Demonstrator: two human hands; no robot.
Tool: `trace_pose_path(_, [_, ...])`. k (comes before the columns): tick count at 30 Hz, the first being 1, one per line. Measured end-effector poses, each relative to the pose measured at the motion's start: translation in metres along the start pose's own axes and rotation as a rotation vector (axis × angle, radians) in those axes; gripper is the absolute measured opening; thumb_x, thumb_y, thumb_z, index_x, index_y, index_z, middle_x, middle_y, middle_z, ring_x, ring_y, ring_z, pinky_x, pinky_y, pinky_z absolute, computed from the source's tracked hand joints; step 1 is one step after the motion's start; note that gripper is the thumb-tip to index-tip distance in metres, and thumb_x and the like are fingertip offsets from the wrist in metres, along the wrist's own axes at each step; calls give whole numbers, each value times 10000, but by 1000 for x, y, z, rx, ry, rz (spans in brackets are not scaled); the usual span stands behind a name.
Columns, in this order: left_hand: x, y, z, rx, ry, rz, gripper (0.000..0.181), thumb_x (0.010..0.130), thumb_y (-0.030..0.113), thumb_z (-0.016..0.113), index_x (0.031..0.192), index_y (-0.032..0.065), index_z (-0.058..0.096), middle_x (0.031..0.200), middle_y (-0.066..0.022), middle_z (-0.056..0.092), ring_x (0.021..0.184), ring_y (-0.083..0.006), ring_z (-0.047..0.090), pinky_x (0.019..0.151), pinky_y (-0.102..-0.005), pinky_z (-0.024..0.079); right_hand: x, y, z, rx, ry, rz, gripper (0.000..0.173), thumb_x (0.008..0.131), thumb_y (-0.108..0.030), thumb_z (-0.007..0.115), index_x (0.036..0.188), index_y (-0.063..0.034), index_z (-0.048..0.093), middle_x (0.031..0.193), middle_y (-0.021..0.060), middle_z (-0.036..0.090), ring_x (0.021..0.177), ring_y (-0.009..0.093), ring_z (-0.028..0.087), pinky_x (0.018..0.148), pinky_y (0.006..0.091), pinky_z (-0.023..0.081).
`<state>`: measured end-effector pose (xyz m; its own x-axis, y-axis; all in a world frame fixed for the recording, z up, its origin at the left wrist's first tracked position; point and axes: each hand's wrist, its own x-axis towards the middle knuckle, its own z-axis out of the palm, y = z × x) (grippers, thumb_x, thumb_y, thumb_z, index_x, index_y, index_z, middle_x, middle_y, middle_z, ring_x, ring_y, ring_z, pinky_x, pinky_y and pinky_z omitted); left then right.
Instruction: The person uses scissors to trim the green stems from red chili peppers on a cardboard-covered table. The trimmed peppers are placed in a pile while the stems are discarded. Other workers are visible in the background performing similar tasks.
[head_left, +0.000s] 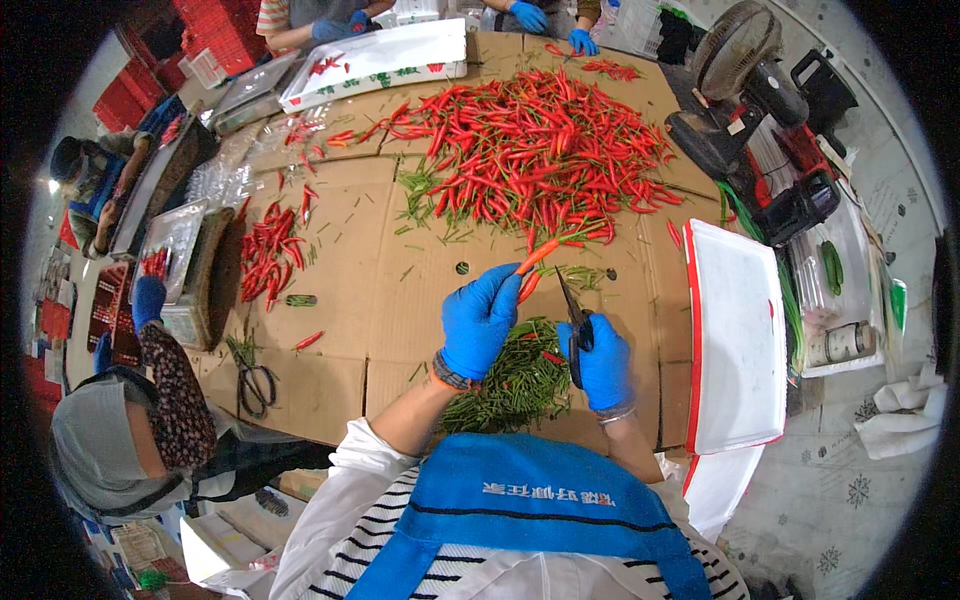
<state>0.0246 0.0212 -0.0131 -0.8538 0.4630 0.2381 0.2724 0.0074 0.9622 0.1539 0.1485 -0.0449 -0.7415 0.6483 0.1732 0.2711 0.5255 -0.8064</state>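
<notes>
In a blue glove, my left hand (478, 322) grips red chili peppers (541, 253) whose green stems point up and right. My right hand (604, 361), also gloved, is closed around black-handled scissors (576, 311); their blades point up beside the peppers. Below and between my hands lies a pile of cut green stems (517, 382) with a bit of red in it. Beyond them a large heap of red chili peppers (540, 142) covers the far middle of the cardboard-topped table (337, 247). Some loose stem pieces (581, 277) lie just past the scissors.
A white foam box (735, 337) with a red rim stands at the right edge. At left are a smaller pepper pile (270, 255), another pair of scissors (256, 390) and a co-worker's gloved hand (149, 300). Across the table are a white foam tray (382, 64) and other workers' hands. A fan (739, 56) stands far right.
</notes>
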Motion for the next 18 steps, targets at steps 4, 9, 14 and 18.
trace_pose_path(4, [1, -2, 1, 15, 15, 12, 157, 884, 157, 575, 978, 67, 663, 566, -74, 568, 475, -142, 550, 465, -286, 417, 2, 18, 2, 68, -21, 21, 157, 813, -94, 679, 855, -21, 547, 685, 40, 587, 609, 87, 529, 555, 245, 437])
trace_pose_path(9, [-3, 1, -2, 166, -47, 84, 168, 874, 153, 578, 988, 63, 662, 580, -74, 578, 488, -162, 560, 470, -289, 423, 11, 13, -3, 112, 23, -17, 151, 817, -70, 670, 883, -13, 546, 731, 22, 585, 651, 74, 512, 602, 224, 446])
trace_pose_path(14, [-10, -3, -5, 367, -57, 222, 152, 842, 195, 610, 946, 109, 680, 615, -118, 593, 534, -267, 584, 481, -348, 436, 12, 2, 0, 96, 74, 16, 278, 763, -234, 733, 812, -46, 534, 656, 117, 583, 587, 247, 573, 530, 345, 423])
trace_pose_path(18, [-6, -27, -33, 366, 75, 89, 173, 845, 224, 607, 949, 105, 678, 627, -126, 590, 512, -256, 572, 489, -355, 437, 11, 10, 2, 75, 50, 88, 251, 794, -248, 699, 819, -49, 548, 658, 127, 586, 598, 277, 576, 544, 365, 432])
